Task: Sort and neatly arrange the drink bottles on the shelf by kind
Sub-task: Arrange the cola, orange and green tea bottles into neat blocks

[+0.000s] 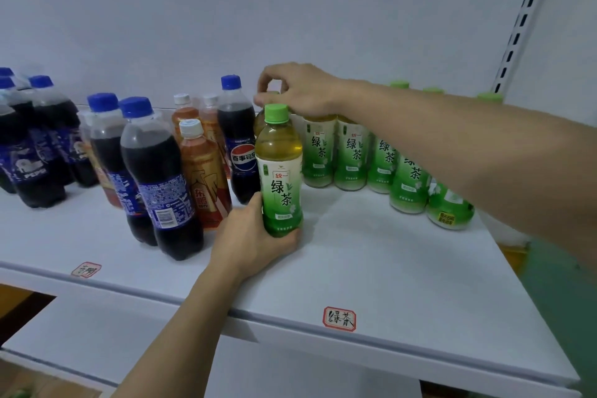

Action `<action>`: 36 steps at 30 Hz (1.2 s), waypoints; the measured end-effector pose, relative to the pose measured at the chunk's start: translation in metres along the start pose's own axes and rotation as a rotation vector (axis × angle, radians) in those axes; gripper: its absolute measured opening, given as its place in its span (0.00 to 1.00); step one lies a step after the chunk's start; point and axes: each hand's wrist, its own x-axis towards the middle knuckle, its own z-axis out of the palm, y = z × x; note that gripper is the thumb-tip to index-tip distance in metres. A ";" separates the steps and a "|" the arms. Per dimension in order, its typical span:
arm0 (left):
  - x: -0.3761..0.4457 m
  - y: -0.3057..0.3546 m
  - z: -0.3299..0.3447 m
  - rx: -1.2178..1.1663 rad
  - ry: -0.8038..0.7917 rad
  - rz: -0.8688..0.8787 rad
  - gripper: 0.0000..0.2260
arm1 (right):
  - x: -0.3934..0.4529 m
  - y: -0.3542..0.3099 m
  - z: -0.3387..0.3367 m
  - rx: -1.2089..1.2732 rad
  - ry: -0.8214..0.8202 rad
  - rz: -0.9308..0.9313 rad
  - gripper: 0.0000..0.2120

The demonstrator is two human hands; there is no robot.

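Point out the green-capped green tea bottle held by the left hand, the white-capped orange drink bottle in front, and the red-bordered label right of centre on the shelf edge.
green-capped green tea bottle (281, 191): head view, label.
white-capped orange drink bottle (203, 178): head view, body.
red-bordered label (340, 318): head view, centre.

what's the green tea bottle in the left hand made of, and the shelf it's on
The green tea bottle held by the left hand looks like clear plastic: the yellow liquid shows through, with a glossy printed sleeve and a matte green cap. The shelf seems to be white painted metal or laminate, smooth and faintly reflective; I cannot tell which.
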 end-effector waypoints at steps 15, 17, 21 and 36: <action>0.002 -0.010 0.001 -0.101 0.094 -0.074 0.29 | -0.015 0.022 -0.017 -0.232 0.129 0.123 0.12; 0.003 -0.011 0.001 -0.100 0.092 -0.070 0.28 | -0.017 0.023 -0.021 -0.231 0.137 0.151 0.12; 0.005 -0.013 0.001 -0.121 0.082 -0.072 0.33 | -0.018 0.024 -0.017 -0.297 0.186 0.198 0.21; 0.009 -0.013 0.003 -0.120 0.056 -0.136 0.38 | -0.011 0.018 -0.039 -0.303 -0.418 0.222 0.14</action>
